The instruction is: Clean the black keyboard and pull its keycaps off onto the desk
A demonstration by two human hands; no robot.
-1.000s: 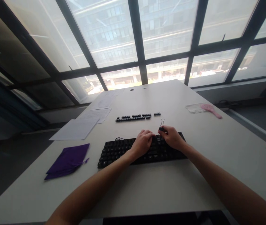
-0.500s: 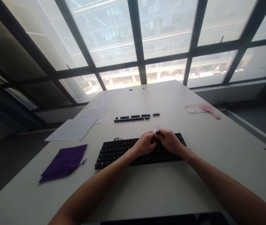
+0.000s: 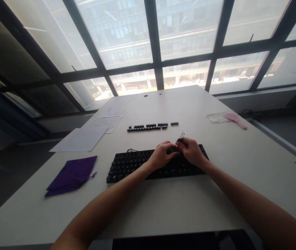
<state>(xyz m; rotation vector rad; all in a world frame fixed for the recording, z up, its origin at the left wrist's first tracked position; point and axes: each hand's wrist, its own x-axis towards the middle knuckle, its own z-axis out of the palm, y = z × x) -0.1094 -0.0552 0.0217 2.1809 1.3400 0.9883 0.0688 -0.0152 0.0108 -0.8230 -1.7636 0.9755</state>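
Observation:
A black keyboard (image 3: 131,167) lies on the white table, its middle and right part covered by my hands. My right hand (image 3: 193,152) is closed round the black handle of a wire keycap puller (image 3: 180,140), whose thin metal prongs point up and away. Close beside it, my left hand (image 3: 160,155) hovers over the keyboard with thumb and fingers curled together near the puller's handle. Whatever lies between the left fingertips is dark and too small to make out. Beyond the keyboard, loose black keycaps (image 3: 145,128) are lined up in two rows.
A purple drawstring pouch (image 3: 71,175) lies left of the keyboard. White paper sheets (image 3: 79,140) are spread along the table's left side. To the right, a pink hairbrush (image 3: 233,118) rests partly on a clear plastic bag (image 3: 215,118). Windows stand behind the table.
My right hand has tilted the keycap puller, so its prongs now lean to the right and sit a little higher. The left hand's thumb and fingers have shifted beside it. The view has tipped slightly.

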